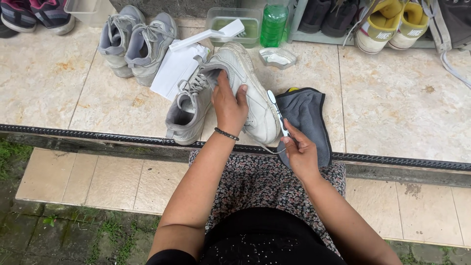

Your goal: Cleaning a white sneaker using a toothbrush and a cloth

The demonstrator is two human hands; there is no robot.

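The left hand (pixel 229 109) wraps over the white shoe (pixel 248 91), thumb on one side of the collar and fingers on the other, its grip closed firmly on the upper. The shoe lies tilted on its side on the tiled floor (pixel 392 98), toe pointing away, its leather dull and scuffed, with a pale sole and a loose lace trailing toward the step edge. Its mate (pixel 189 110) lies touching it on the left, greyer, laces slack. The right hand (pixel 300 152) has its grip closed around a white toothbrush (pixel 276 110), whose head rests at the shoe's side. Just beside it lies a grey cloth (pixel 306 118), folded, with a bit of yellow showing at its top edge. Behind the shoes sits a white folded paper (pixel 176 68). Further back stand a clear tub (pixel 245 29) with a white brush (pixel 208 34) across it, a green bottle (pixel 273 22) of liquid just to the right, and a small silvery dish (pixel 277 58) in front of the bottle. A grey pair (pixel 135 41) stands at the left.
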